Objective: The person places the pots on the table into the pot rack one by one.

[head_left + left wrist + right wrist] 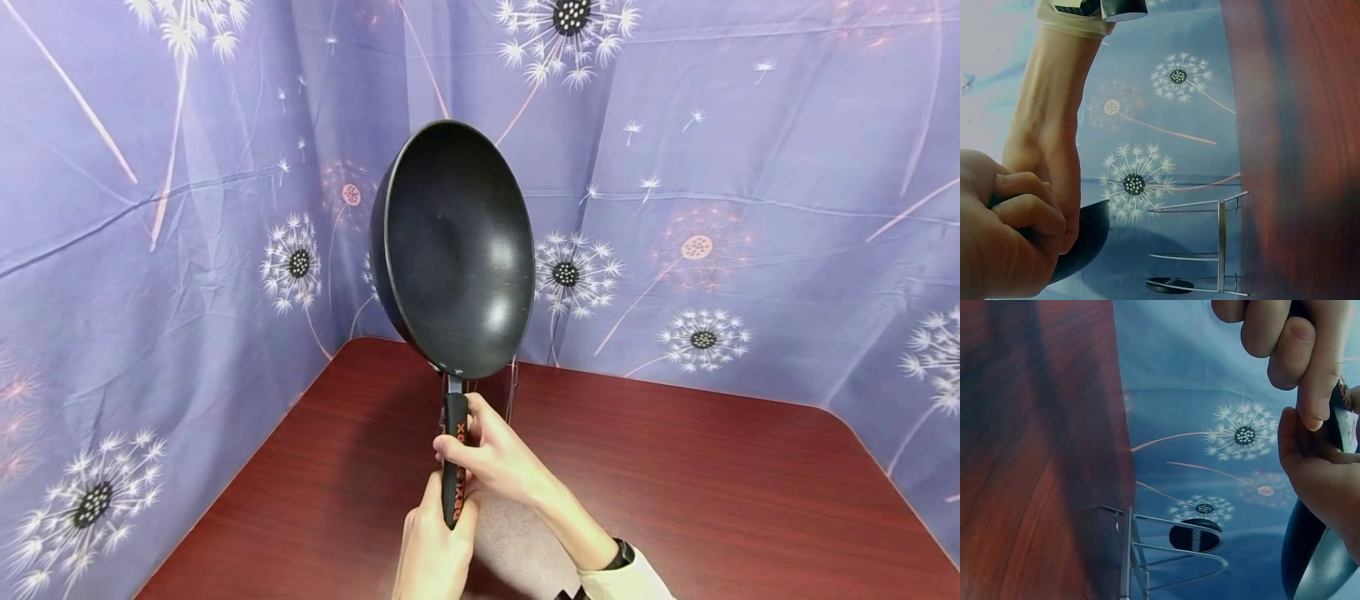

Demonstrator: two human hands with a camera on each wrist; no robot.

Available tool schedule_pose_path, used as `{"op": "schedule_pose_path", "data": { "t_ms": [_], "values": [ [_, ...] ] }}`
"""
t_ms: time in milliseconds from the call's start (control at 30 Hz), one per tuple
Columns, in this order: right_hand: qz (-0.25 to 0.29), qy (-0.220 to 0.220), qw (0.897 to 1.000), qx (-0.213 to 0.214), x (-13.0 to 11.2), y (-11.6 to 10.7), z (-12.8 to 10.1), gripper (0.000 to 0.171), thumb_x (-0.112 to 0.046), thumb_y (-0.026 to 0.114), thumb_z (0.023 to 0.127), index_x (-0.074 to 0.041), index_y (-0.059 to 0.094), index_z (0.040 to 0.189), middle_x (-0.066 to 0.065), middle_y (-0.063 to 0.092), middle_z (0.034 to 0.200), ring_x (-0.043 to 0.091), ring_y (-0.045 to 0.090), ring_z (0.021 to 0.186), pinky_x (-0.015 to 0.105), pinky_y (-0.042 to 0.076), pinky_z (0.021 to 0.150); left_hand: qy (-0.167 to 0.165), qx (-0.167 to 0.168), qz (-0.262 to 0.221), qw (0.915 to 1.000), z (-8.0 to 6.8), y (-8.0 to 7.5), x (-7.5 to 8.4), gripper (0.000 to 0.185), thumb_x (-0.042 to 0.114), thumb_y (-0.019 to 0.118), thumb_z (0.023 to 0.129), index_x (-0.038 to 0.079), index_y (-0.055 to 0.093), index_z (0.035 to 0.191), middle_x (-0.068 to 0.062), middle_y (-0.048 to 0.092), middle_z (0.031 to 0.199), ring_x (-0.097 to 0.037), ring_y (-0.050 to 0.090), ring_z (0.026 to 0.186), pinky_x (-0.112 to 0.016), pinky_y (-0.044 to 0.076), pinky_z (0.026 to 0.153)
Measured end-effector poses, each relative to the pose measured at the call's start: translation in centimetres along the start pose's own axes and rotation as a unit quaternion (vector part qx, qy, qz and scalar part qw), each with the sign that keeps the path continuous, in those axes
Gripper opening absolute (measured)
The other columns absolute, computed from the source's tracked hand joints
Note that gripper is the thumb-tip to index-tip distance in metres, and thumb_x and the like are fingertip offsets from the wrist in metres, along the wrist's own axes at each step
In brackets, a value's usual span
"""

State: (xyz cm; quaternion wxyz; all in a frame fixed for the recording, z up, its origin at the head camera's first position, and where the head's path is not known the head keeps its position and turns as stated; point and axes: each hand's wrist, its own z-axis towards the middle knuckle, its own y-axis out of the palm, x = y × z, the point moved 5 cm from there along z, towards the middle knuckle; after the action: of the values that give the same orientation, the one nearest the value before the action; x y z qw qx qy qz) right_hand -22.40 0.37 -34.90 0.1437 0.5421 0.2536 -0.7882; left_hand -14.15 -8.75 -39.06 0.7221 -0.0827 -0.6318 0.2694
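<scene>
A black round non-stick frying pan stands held in the air above the dark red wood-grain table, its bowl tipped up on edge so that the hollow inside faces the camera and slightly to the right. The pan's long axis runs nearly straight up and down: the bowl is at the top, and the black handle with orange lettering drops from the bowl's lower rim towards the person. Both hands sit on that handle, stacked along it. The right hand is the nearer one to the bowl; its fingers are curled round the upper part of the handle, just below the metal neck that joins handle and bowl, with the forearm in a pale sleeve coming in from the lower right. The left hand takes the bottom end of the handle, directly below the right hand and touching it, its fingers and thumb wrapped round the grip; the left wrist view shows those fingers closed tightly. So the weight of the bowl lies above and away from both sets of fingers, in line with the handle. Behind the pan's handle, on the table, stands a thin silver wire rack, partly hidden in the head view. Around the table hangs a purple cloth printed with white dandelion heads.
</scene>
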Motion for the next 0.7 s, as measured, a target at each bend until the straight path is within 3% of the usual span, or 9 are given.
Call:
{"op": "schedule_pose_path", "data": {
  "t_ms": [233, 400, 700],
  "values": [
    [0.019, -0.011, 1.0, -0.015, 0.8, 0.2, 0.5, 0.03, -0.01, 0.063, 0.095, -0.001, 0.044, 0.116, 0.017, 0.067, 0.084, 0.007, 0.065, 0.073, 0.024, 0.054, 0.059, 0.011, 0.024, 0.028, 0.9992, 0.0, -0.3, -0.3, 0.022, 0.023, 0.071, 0.089, 0.017, 0.059, 0.107, 0.006, 0.056, 0.061, -0.009, 0.047, 0.057, -0.027, 0.037, 0.052],
    [0.035, -0.024, 0.999, -0.023, 1.4, 0.3, 0.6, 0.03, -0.008, 0.062, 0.095, 0.002, 0.043, 0.115, 0.02, 0.066, 0.083, 0.006, 0.064, 0.073, 0.022, 0.053, 0.062, 0.017, 0.023, 0.05, 0.9983, 0.1, -0.2, -0.4, 0.021, 0.022, 0.071, 0.089, 0.015, 0.057, 0.103, 0.006, 0.053, 0.06, -0.01, 0.046, 0.056, -0.028, 0.036, 0.051],
    [0.088, -0.032, 0.995, -0.035, 2.4, 0.4, 0.5, 0.031, -0.006, 0.061, 0.096, 0.003, 0.043, 0.119, 0.006, 0.065, 0.082, 0.006, 0.064, 0.076, 0.021, 0.052, 0.065, 0.034, 0.035, 0.084, 0.9952, 0.1, -0.1, -0.6, 0.021, 0.024, 0.072, 0.089, 0.017, 0.056, 0.102, 0.005, 0.058, 0.063, -0.016, 0.054, 0.058, -0.036, 0.04, 0.052]
  ]
}}
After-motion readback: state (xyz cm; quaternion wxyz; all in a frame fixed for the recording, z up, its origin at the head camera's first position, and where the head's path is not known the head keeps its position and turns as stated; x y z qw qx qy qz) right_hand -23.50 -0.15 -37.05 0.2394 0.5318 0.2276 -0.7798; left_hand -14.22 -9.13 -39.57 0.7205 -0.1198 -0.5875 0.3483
